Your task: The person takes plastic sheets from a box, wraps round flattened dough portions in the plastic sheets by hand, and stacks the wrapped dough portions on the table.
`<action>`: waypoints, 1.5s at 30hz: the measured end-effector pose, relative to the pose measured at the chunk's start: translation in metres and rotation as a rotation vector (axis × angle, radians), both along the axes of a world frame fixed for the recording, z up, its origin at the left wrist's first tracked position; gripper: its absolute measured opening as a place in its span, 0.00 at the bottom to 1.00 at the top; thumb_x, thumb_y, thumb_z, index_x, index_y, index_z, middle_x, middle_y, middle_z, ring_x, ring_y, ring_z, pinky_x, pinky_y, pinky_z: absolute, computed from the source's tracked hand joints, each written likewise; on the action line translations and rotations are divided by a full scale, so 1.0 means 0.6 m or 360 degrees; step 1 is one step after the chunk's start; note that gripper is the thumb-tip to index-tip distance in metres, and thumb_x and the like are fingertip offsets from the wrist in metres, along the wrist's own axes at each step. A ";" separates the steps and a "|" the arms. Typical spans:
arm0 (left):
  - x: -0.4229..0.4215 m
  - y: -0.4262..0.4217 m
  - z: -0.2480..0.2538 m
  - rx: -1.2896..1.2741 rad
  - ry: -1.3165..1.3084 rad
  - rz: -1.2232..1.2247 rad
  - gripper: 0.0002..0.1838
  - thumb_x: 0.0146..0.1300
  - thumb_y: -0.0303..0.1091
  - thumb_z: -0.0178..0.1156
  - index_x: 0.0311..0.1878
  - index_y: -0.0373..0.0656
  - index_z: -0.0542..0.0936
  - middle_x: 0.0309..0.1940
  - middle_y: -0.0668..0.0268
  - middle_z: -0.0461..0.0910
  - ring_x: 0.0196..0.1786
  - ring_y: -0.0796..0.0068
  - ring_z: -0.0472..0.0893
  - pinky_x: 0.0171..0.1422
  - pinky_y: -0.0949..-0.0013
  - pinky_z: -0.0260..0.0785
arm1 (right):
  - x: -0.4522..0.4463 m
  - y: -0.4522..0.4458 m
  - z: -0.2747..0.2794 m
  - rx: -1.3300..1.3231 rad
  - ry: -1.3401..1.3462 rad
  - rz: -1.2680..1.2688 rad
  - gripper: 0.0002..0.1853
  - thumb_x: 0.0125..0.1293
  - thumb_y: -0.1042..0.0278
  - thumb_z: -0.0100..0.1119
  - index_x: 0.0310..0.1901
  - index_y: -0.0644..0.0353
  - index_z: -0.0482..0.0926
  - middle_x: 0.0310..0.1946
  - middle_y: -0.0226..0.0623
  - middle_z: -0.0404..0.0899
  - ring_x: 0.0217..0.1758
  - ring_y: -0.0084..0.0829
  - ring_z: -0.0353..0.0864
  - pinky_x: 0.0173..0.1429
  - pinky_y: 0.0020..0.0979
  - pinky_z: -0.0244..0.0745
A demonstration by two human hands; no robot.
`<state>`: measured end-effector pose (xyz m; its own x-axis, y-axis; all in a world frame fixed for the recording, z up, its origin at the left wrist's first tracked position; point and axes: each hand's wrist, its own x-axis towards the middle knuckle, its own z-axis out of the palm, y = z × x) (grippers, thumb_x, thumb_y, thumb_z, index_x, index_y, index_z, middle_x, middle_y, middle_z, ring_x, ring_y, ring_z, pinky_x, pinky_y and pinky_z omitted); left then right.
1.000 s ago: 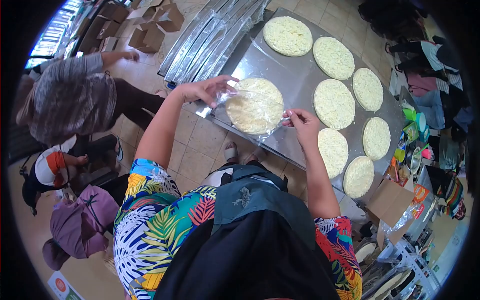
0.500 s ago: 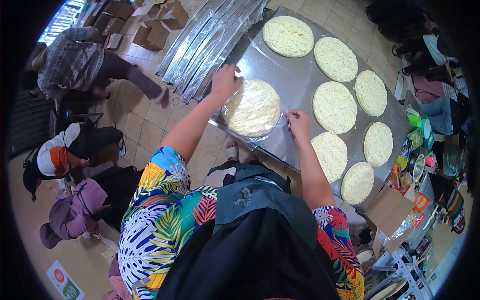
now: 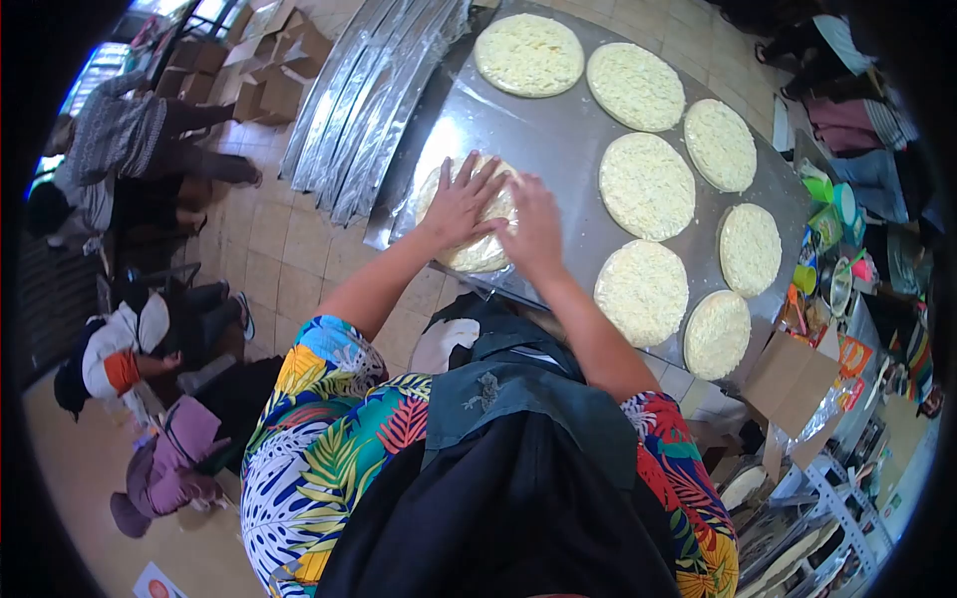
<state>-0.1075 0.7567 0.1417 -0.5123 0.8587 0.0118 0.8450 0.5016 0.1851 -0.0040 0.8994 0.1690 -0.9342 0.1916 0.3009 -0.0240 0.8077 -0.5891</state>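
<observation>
A round, pale, crumbly-topped slab [image 3: 478,261] lies at the near left of the metal table, with clear plastic film over it. My left hand [image 3: 464,207] rests flat on the film, fingers spread. Beside it, my right hand [image 3: 533,229] lies over the slab's right side, slightly blurred, its fingers stretched out and its thumb apart. Both hands hide much of the slab. Several similar round slabs, one of them a near slab [image 3: 641,292], sit to the right and far side with no film seen on them.
The metal table [image 3: 498,125] carries all the slabs. Long plastic-wrapped strips [image 3: 364,100] lie along its left side. A cardboard box [image 3: 791,379] stands at the near right, beside colourful containers [image 3: 842,204]. Other people sit or stand at the left and right edges.
My hands have moved from the film's edges on either side of the slab to the top of it, close together. The view has shifted a little.
</observation>
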 end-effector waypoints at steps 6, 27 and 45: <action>-0.065 -0.022 -0.005 0.0208 -0.0272 0.0167 0.37 0.57 0.46 0.61 0.65 0.32 0.63 0.66 0.47 0.63 0.69 0.52 0.61 0.72 0.53 0.51 | 0.012 -0.006 -0.063 -0.0036 -0.0433 -0.0082 0.40 0.61 0.48 0.57 0.66 0.70 0.58 0.67 0.57 0.55 0.73 0.52 0.51 0.75 0.47 0.44; 0.039 0.112 0.153 0.0752 -0.0281 0.0107 0.30 0.57 0.31 0.61 0.63 0.39 0.66 0.72 0.53 0.52 0.73 0.48 0.53 0.74 0.51 0.47 | 0.630 0.623 0.341 0.0227 0.0992 -0.2436 0.18 0.52 0.69 0.68 0.46 0.61 0.77 0.43 0.42 0.76 0.41 0.36 0.79 0.45 0.33 0.76; 0.718 0.949 0.418 0.1118 -0.0813 -0.1539 0.55 0.47 0.38 0.71 0.72 0.38 0.45 0.70 0.45 0.52 0.73 0.47 0.53 0.74 0.58 0.50 | 0.931 0.821 0.301 -0.0838 0.0691 -0.1961 0.11 0.65 0.66 0.55 0.32 0.67 0.78 0.19 0.33 0.77 0.17 0.20 0.74 0.23 0.25 0.68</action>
<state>0.3230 1.3263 0.3923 0.2271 0.7702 0.5960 0.5637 -0.6030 0.5645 0.5543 1.3923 0.3496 0.0605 0.9860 0.1555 0.2716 0.1336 -0.9531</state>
